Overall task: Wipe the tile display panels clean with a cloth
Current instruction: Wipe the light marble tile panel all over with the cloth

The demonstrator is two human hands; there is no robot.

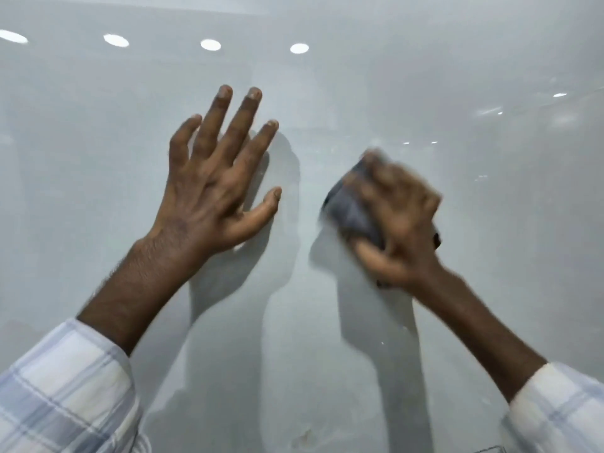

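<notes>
Head view. Item: tile display panel (327, 93), glossy, pale grey, filling the whole frame with no joint or edge clearly visible. Item: left hand (215, 178), left of centre, laid flat against the panel with palm to the tile, four fingers straight and spread upward, thumb stretched out to the right; it has hold of nothing. Item: right hand (395, 220), right of centre and a little lower than the left, well apart from it, rendered in blur; its fingers curl over a wad of fabric and press it to the tile. Item: cloth (351, 210), dark grey, bunched, gripped under the right hand's palm and fingers, its bulk showing at the hand's left side and in contact with the panel; a small dark bit also shows at the hand's right edge. Item: left sleeve (65, 387), pale blue and white check, lower left corner, forearm bare above the cuff. Item: right sleeve (562, 410), same check, lower right corner. Item: light reflections (210, 44), a row of bright ovals across the upper panel, with fainter glints at upper right. Dark mirrored shapes of both arms lie on the tile beside and below each hand. Faint smudges mark the panel near the bottom centre.
</notes>
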